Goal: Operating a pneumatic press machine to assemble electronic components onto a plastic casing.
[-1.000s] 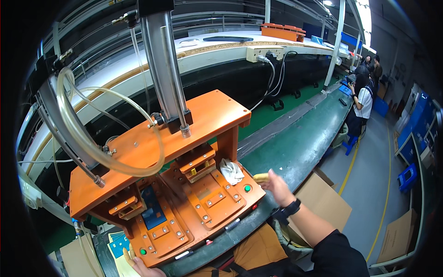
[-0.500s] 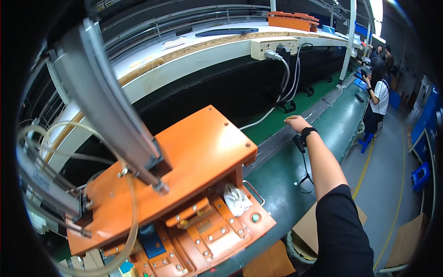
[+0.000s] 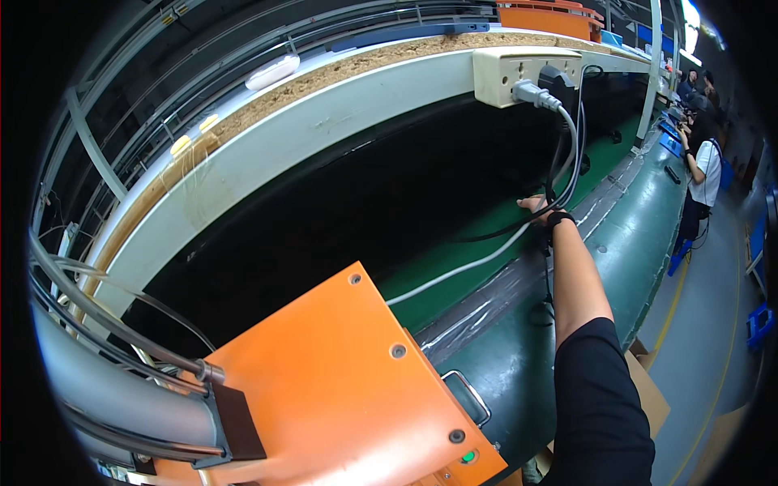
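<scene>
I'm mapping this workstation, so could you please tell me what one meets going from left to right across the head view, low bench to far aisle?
Grey tube → orange machine cover → white cable → right hand reaching to the dark cables → green conveyor belt → co-worker in a white shirt.

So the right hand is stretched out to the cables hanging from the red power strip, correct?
Not quite: the power strip is cream-white, not red. The head view shows the right hand stretched out to the cables hanging from it.
</scene>
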`<state>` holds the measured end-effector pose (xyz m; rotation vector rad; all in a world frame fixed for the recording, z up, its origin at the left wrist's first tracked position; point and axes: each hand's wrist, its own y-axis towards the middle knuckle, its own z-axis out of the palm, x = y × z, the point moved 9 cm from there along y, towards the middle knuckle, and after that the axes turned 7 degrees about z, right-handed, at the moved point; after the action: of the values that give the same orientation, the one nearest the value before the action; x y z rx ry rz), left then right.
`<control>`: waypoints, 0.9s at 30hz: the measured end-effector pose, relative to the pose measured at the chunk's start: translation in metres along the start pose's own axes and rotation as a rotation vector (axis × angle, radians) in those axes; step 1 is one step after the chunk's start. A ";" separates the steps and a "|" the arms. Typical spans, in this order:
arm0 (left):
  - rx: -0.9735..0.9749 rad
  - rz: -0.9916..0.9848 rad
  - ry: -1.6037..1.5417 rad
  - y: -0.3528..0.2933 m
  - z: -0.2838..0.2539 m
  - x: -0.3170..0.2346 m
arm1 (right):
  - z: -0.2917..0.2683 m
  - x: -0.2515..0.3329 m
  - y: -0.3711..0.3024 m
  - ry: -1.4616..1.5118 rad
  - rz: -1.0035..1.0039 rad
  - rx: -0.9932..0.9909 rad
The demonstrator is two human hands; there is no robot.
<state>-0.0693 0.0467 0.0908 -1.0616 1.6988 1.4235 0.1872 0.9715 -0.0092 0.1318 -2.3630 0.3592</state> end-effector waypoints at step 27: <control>0.002 0.170 -0.016 -0.029 -0.070 0.013 | -0.005 -0.083 -0.585 1.748 -0.277 0.970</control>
<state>-0.0487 -0.0258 0.0797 -0.9204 1.8135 1.5310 0.3655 0.4136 0.0654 0.3779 -0.3327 0.9295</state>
